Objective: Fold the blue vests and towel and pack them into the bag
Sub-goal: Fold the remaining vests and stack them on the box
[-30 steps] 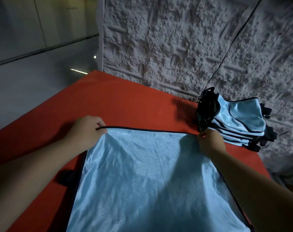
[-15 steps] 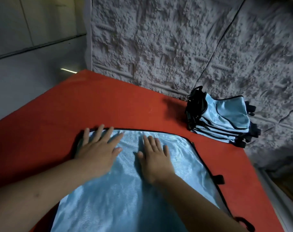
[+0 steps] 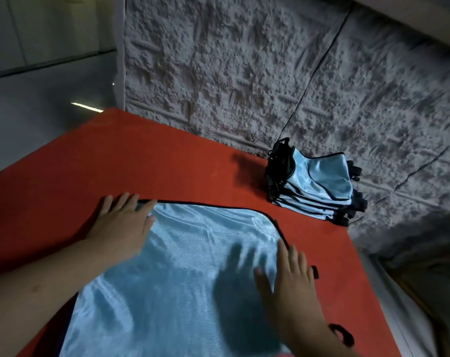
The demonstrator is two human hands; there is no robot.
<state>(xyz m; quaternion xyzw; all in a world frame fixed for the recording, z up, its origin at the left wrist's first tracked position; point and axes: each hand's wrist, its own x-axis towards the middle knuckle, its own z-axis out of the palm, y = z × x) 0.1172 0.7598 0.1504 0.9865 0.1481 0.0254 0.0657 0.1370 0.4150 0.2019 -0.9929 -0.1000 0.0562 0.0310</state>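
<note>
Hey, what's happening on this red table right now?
A person is flattening a light blue vest spread on the red table. The left hand lies flat with straight fingers on the vest's far left corner, and the right hand is flat, fingers straight, at its right edge. A stack of folded vests sits at the far right of the table, by the textured wall. No bag or towel is in view.

bare indoor workroom: red table (image 3: 167, 161), textured wall panels (image 3: 244, 73)
</note>
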